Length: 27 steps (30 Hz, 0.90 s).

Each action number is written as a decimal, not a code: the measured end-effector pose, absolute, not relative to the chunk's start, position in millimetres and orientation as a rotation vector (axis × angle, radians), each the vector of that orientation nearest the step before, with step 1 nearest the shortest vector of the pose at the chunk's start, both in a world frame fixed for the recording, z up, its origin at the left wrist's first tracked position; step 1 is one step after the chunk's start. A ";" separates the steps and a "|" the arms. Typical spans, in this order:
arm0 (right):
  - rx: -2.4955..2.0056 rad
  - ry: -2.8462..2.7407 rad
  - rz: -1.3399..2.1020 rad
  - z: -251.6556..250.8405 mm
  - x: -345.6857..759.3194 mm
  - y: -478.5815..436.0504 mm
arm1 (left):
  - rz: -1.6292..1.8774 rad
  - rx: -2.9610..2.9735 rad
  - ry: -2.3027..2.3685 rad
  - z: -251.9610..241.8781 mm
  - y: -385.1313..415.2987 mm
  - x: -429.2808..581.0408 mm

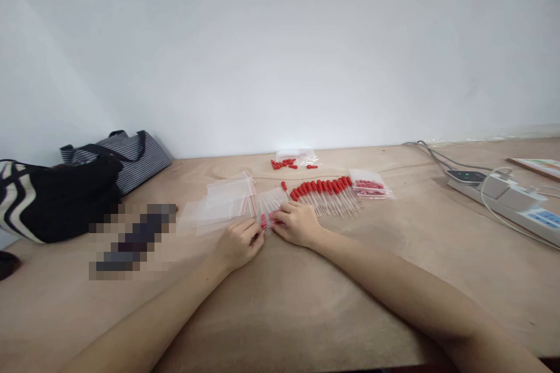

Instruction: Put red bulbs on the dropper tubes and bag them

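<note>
A small clear zip bag [270, 201] with red-bulbed glass droppers inside lies on the table between my hands. My left hand [240, 243] is closed at its near left corner, fingers pinched together. On its near right edge my right hand [298, 222] is closed too, covering part of the bag and some of the red bulbs. Just right of that hand, droppers [326, 187] with red bulbs lie side by side in a row, tubes toward me. Flat clear zip bags [227, 198] with red seal lines overlap to the left of my hands.
Loose red rubber bulbs [284, 164] and a clear bag [301, 156] lie near the wall. Another bag [371, 183] holds red bulbs at right. A power strip [516, 201] with cables stands far right. Black [74, 198] and striped bags [140, 157] and a pixelated dark item [135, 239] are left.
</note>
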State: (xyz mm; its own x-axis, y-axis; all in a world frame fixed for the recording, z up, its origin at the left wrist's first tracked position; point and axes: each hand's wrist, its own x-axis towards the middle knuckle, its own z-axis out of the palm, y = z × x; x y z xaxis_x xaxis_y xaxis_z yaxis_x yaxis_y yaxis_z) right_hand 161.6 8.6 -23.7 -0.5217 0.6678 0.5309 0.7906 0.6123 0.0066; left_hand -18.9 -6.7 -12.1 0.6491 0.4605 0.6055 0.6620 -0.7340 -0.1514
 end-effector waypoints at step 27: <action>-0.880 -2.418 -0.521 -25.2 225.4 3.4 | -0.656 -2.567 -0.530 -8.1 6.8 -41.0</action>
